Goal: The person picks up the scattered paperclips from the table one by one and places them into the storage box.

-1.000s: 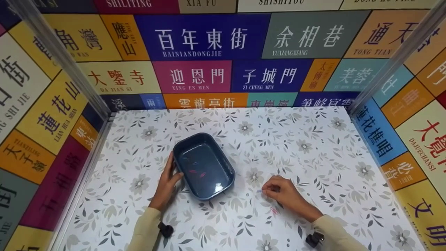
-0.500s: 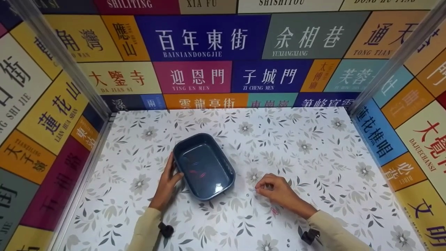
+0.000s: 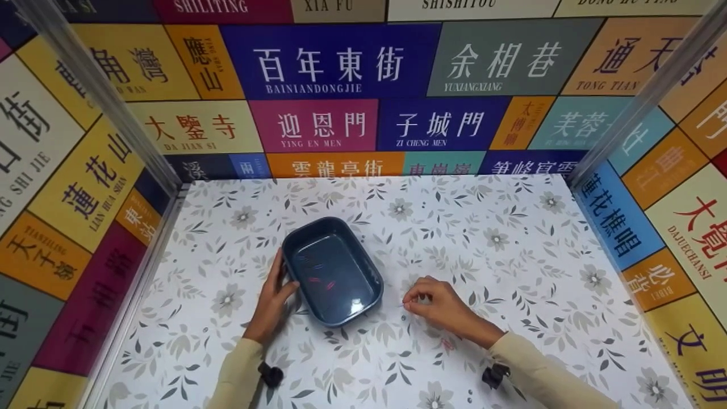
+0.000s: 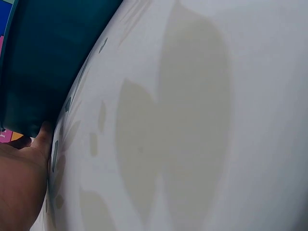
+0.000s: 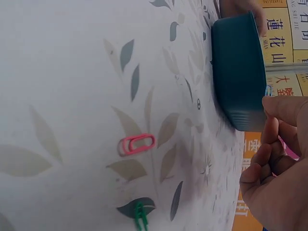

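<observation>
A dark blue rectangular bin (image 3: 370,258) stands on the table with several small paperclips (image 3: 330,286) on its floor. My left hand (image 3: 273,298) rests against the bin's left side, fingers stretched along the wall and thumb touching it. To the right of the bin, my right hand (image 3: 437,301) pinches a blue paperclip (image 5: 268,90) between thumb and forefinger, just above the table. A pink paperclip (image 5: 137,144) lies on the table below that hand. Beside it in the right wrist view is a green paperclip (image 5: 139,215).
The table (image 3: 511,284) has a white cover printed with grey leaves and flowers, which makes small things hard to pick out. Panels with coloured street-name signs (image 3: 324,125) enclose the back and both sides. Clear corner posts (image 3: 630,85) rise at the rear.
My right hand has moved left toward the bin, carrying the blue paperclip. The left hand and the bin have stayed in place.
</observation>
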Tool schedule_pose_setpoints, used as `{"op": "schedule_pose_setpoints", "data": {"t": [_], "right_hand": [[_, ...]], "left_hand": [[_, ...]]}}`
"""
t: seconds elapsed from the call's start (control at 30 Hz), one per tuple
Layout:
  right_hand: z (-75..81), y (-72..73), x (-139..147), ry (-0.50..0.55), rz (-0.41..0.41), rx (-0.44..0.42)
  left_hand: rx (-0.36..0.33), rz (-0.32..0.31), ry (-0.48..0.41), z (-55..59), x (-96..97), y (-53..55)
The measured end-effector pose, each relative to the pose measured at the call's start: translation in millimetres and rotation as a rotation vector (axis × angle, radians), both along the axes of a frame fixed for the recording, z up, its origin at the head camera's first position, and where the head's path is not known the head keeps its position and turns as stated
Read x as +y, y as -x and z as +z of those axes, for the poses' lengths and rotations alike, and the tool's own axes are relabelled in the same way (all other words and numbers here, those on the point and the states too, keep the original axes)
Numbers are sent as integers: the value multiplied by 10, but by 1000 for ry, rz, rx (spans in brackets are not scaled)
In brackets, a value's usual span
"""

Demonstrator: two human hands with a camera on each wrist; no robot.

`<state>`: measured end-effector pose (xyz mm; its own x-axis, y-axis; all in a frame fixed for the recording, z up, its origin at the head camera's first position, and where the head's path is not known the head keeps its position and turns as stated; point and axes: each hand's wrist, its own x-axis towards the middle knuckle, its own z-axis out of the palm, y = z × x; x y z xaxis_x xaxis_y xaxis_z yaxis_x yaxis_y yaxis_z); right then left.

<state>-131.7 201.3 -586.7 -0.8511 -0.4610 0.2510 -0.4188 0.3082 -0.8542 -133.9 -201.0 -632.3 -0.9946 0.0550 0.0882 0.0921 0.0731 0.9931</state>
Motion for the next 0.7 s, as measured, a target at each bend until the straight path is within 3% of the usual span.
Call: {"op": "schedule_pose_setpoints", "data": {"t": [0.5, 0.7], "right_hand": [[151, 162, -185, -64, 46, -24], [164, 222, -257, -85, 65, 32]], "left_hand": [[24, -6, 1, -6, -11, 10], [18, 1, -1, -8, 3, 7]]}}
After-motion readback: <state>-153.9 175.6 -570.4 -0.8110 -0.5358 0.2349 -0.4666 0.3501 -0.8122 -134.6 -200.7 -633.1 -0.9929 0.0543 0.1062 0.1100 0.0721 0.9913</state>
